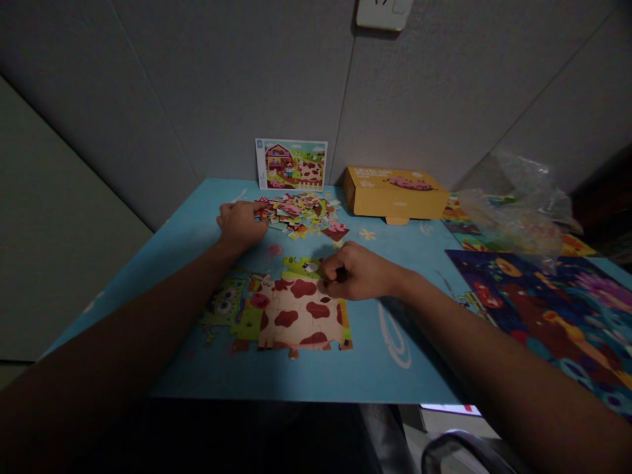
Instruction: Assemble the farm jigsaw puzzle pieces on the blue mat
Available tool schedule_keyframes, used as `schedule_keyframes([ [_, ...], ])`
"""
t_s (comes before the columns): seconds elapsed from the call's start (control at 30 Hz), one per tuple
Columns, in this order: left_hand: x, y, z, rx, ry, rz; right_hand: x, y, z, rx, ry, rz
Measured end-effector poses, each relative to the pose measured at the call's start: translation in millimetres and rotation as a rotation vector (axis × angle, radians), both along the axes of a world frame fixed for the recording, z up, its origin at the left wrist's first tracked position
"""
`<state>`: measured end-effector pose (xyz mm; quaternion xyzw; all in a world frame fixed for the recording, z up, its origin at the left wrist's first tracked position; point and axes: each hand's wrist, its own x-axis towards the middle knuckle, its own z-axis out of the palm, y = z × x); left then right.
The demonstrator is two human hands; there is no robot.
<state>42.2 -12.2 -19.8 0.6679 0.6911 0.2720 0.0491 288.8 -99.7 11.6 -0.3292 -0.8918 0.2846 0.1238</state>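
A partly joined jigsaw puzzle [301,313] with a white cow with reddish-brown patches lies flat on the blue table near its front edge. My right hand [363,271] rests at its upper right corner, fingers curled and thumb close to them. What sits between those fingertips is hidden. Farther back is a heap of loose puzzle pieces [301,212]. My left hand [243,224] lies at the heap's left side, fingers apart, the index finger touching the pieces. No piece shows clearly held in it.
Against the wall leans a farm picture card [293,166]. Right of it is a yellow box [397,194]. Clear plastic wrapping [523,207] lies on the right, behind a dark colourful puzzle [543,316]. A wall socket [384,13] is above the blue table [345,382].
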Motion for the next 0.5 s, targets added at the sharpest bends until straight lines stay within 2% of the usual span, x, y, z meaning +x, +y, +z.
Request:
schedule_keyframes([
  [0.27,-4,4,1.7,0.1,-0.063,-0.054,8,13,-7.3,-0.079,0.117,-0.028],
  [0.5,-4,5,2.0,0.077,0.0,-0.075,7,14,-10.4,-0.112,0.137,-0.04],
])
